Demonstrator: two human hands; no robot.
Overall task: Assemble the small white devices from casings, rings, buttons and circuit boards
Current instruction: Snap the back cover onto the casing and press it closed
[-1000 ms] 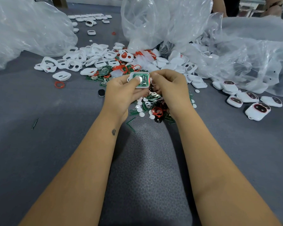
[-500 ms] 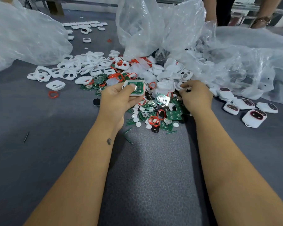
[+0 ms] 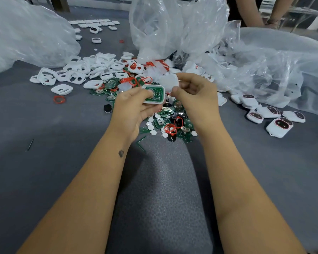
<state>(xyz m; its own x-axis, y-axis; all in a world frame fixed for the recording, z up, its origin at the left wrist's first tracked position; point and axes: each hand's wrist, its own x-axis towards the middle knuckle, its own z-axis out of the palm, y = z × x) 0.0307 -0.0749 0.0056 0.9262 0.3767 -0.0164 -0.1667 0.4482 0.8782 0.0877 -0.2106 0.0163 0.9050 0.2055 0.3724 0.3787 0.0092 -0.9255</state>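
Holding casing [image 3: 153, 94] with board [image 3: 157, 92] seated face up, left hand [image 3: 134, 105] grips it above parts pile [image 3: 170, 121], thumb pressing board. Right hand [image 3: 194, 92] pinches white cover [image 3: 169, 81] just beyond casing's far-right corner, touching or nearly so. Cover likely goes down-left onto casing; right hand nearer it.

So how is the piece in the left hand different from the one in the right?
The casing half in the left hand lies open side up with a green circuit board seated inside; the white cover pinched by the right hand shows only plain white. The first is held nearly flat, the cover tilted. Both are white with rounded corners.
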